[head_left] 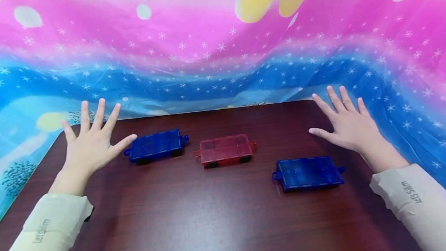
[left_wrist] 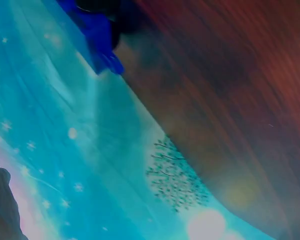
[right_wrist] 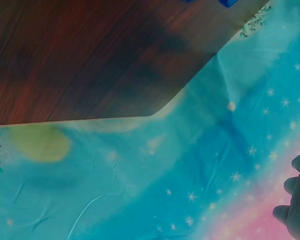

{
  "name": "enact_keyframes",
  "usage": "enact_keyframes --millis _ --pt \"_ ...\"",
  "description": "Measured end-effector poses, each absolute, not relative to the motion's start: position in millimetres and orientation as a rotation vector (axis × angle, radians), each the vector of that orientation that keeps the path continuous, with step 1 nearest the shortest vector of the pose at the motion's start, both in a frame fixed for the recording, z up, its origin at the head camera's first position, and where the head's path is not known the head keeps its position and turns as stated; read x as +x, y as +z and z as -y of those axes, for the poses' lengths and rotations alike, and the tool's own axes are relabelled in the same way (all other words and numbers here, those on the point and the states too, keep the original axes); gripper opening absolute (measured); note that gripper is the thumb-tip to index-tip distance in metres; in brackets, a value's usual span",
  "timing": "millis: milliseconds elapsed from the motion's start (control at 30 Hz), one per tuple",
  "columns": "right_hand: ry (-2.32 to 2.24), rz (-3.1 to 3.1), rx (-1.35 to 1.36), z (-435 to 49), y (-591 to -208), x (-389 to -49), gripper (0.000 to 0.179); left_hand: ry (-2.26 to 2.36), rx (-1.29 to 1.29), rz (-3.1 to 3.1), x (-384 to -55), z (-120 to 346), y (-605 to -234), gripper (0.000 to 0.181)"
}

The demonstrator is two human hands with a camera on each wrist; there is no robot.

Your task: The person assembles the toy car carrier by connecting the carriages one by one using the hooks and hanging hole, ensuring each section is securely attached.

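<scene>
Three flat toy wagons of see-through plastic stand in a slanting row, each with a coupling at its ends. My left hand, fingers spread, is nearest the left blue wagon, its thumb by that wagon's rear corner. In the middle stands a red wagon on black wheels. Closer to me, on the right, is another blue wagon. My right hand is spread above the table's right side, apart from the wagons, and holds nothing. Part of a blue wagon shows in the left wrist view. Fingertips edge into the right wrist view.
The dark wooden table has rounded far corners. A pink and blue cloth with snowflakes and balloons hangs behind it and along both sides. Light glares off the table's near middle.
</scene>
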State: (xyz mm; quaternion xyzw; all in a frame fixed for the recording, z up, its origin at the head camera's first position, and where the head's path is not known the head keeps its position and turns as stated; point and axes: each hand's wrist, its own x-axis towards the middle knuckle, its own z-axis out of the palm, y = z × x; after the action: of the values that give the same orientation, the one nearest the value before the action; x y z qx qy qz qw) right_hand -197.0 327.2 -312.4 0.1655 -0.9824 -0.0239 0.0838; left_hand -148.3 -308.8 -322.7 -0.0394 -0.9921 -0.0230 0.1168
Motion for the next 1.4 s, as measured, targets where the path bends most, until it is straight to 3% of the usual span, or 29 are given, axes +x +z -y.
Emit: enact_keyframes --millis 433,1400 --pt "-0.023 2.916 0.661 -304 -324 -184 0.096 -0.073 -0.314 2.842 -153 259 -321 0.095" --pt "0.228 3.043 0.967 -280 -370 -138 0.085 -0.342 -0.878 2.912 -173 171 -371 0.087"
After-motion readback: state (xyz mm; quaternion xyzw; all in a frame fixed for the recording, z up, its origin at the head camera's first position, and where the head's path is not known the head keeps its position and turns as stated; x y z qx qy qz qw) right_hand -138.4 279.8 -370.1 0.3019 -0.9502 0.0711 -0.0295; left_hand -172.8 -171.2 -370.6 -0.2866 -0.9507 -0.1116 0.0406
